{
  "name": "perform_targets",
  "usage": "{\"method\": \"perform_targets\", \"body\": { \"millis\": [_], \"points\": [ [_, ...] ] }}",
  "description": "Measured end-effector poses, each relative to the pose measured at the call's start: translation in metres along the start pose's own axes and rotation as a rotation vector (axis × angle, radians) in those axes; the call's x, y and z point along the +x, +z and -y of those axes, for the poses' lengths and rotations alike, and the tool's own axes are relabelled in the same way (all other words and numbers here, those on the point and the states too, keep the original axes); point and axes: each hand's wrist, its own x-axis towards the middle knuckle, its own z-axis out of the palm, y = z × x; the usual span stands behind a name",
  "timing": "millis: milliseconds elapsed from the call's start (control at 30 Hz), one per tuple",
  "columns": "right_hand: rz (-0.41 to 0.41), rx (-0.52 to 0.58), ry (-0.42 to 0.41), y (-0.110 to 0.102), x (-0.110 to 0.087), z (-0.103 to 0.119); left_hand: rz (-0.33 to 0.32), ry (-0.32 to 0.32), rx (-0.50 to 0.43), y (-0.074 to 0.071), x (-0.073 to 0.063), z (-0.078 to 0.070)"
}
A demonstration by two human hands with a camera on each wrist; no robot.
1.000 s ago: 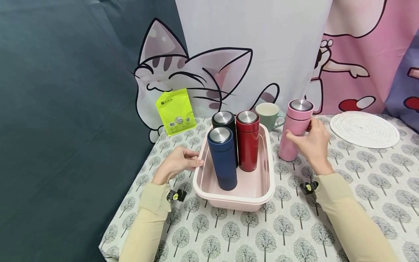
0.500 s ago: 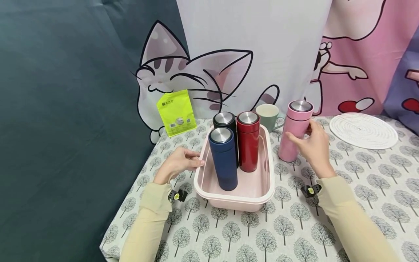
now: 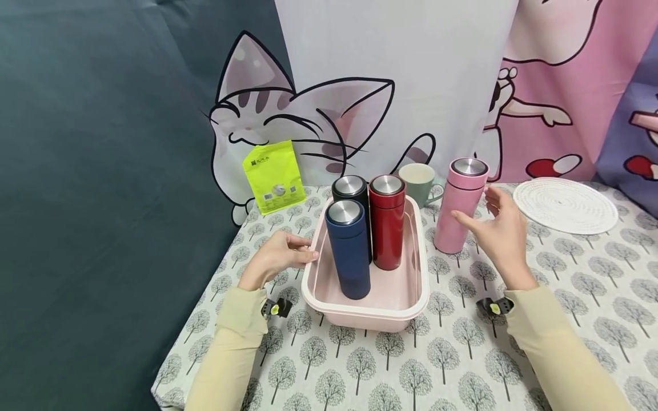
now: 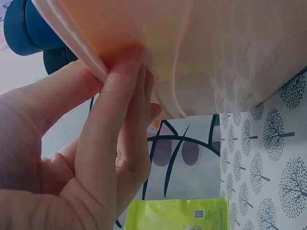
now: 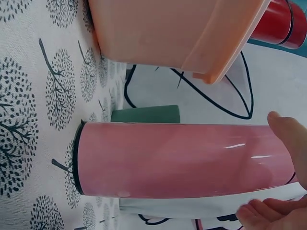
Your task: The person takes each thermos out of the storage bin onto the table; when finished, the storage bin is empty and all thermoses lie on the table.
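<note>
My left hand (image 3: pixel 280 258) pinches the left rim of a pale pink plastic tub (image 3: pixel 380 321); the left wrist view shows thumb and fingers on either side of that rim. Three flasks with steel-topped lids stand inside: a navy one (image 3: pixel 352 257), a red one (image 3: pixel 388 228) and a black one (image 3: pixel 354 191) partly hidden behind the navy one. Right of the tub, a pink flask (image 3: pixel 456 214) stands upright on the cloth. Around its right side is my right hand (image 3: pixel 501 234), thumb and fingers spread and loosened from its body.
A pale green mug (image 3: pixel 417 181) stands behind the tub, beside the pink flask. To the right lies a round white woven mat (image 3: pixel 565 205). A lime-yellow pouch (image 3: pixel 275 177) leans against the cartoon backdrop at the back left. The tree-print tablecloth (image 3: pixel 390 377) ends at the left edge.
My right hand has loosened from the pink flask and drawn slightly right, its thumb and fingers spreading. The flask stays standing. My left hand keeps its hold on the tub rim.
</note>
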Motion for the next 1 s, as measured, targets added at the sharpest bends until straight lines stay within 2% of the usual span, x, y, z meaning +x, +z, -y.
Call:
{"method": "perform_targets", "body": {
  "millis": [200,567,867,1000],
  "points": [
    [-0.062,0.01,0.051,-0.012,-0.013,0.001,0.043,0.027,-0.012,0.002,-0.003,0.002],
    [-0.157,0.03,-0.042,-0.018,-0.02,0.025,0.019,0.016,-0.004,0.0,-0.003,0.0],
    [-0.133,0.119,-0.116,-0.016,-0.026,0.05,0.018,0.016,-0.013,-0.003,-0.004,-0.001],
    [-0.112,0.204,-0.135,-0.014,-0.028,0.058,0.011,0.014,0.0,-0.002,-0.002,0.0]
  ]
}}
